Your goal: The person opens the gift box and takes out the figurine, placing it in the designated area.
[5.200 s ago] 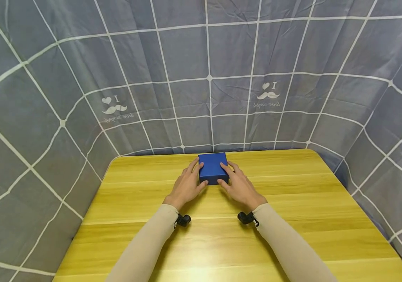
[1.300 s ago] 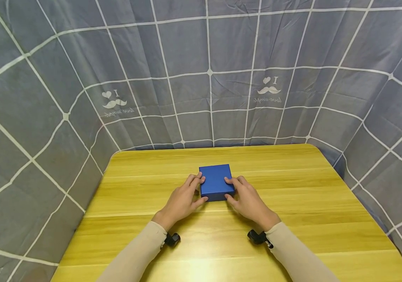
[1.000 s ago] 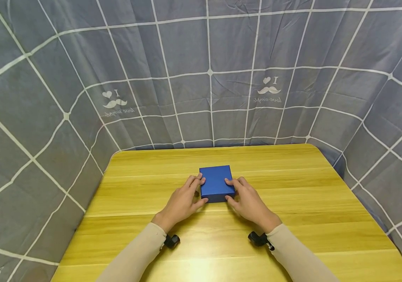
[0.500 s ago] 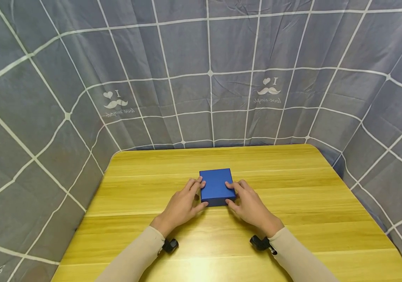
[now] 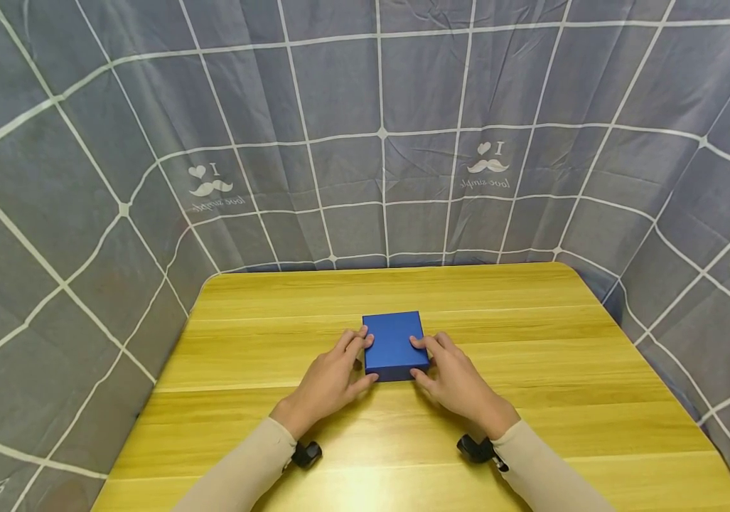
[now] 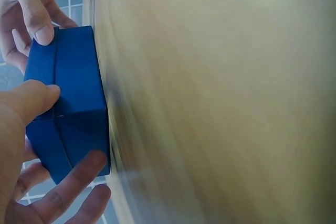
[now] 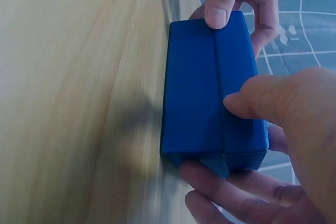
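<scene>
A blue square box (image 5: 393,341) sits on the wooden table, held from both sides. My left hand (image 5: 329,380) grips its left side, thumb on the front face and other fingers on the side and the top edge. The right side is gripped likewise by my right hand (image 5: 457,380). A seam runs along the front of the box (image 6: 81,74) in the left wrist view, dividing a lid from the base. Both thumbs lie at that seam; in the right wrist view the right thumb (image 7: 244,103) presses just on the lid side. The box's far face is hidden.
The yellow wooden table (image 5: 243,427) has its far edge a little beyond the box. A grey curtain (image 5: 333,92) with white grid lines surrounds it at the back and both sides. A small black camera (image 5: 306,454) is worn on each wrist.
Both hands have brought the box from near the table's far edge toward the person. Over the last second it has come slightly nearer still, with the same grip.
</scene>
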The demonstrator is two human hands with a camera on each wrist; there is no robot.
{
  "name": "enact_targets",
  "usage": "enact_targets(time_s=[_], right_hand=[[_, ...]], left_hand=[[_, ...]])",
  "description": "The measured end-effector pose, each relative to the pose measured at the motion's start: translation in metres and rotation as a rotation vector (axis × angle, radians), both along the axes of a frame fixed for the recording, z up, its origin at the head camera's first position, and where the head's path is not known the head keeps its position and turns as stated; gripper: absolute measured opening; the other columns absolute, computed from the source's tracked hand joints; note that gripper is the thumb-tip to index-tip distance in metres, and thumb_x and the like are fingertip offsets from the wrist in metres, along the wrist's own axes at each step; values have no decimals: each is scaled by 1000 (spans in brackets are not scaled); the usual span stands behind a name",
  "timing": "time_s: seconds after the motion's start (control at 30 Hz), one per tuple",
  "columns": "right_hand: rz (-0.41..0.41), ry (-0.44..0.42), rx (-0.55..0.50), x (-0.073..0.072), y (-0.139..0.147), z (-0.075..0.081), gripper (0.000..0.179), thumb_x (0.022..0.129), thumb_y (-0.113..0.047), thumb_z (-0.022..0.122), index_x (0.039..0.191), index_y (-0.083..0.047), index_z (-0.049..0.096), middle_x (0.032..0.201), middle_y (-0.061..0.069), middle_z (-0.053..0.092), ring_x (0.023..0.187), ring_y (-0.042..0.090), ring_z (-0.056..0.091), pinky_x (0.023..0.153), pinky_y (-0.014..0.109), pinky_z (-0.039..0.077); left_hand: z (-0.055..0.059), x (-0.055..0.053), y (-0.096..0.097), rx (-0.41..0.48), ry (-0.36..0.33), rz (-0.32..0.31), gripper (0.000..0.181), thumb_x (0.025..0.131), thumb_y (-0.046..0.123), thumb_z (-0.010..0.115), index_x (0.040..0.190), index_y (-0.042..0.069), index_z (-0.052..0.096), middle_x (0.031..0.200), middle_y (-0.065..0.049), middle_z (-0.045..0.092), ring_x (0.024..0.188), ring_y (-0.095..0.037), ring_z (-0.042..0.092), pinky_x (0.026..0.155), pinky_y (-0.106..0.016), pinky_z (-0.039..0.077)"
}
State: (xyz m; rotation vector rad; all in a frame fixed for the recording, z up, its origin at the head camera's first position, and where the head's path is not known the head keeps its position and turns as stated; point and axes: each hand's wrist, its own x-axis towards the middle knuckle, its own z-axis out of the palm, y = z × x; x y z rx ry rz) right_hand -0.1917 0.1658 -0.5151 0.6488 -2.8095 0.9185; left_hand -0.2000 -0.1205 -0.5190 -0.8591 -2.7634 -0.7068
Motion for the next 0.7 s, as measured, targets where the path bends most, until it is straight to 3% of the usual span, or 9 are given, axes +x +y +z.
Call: enact_targets(time_s=[0.37, 0.7], right_hand=[[5, 4, 11, 12, 2, 4, 61, 104, -13, 90, 160, -5, 68, 127, 13, 67, 99, 15, 70, 85, 28, 65], [6, -51, -15, 19, 2, 6, 59, 105, -12, 89, 159, -5, 68, 127, 13, 66, 104, 18, 76, 88, 30, 68]], left_hand=[[0, 9, 1, -29, 21, -1, 76, 110, 39, 84, 172, 5, 54, 171, -19, 56, 106, -19, 81, 92, -35, 72], [2, 20, 2, -59, 50, 1, 77, 110, 42, 84, 171, 4, 55, 171, -20, 57, 101, -17, 80, 90, -32, 71]])
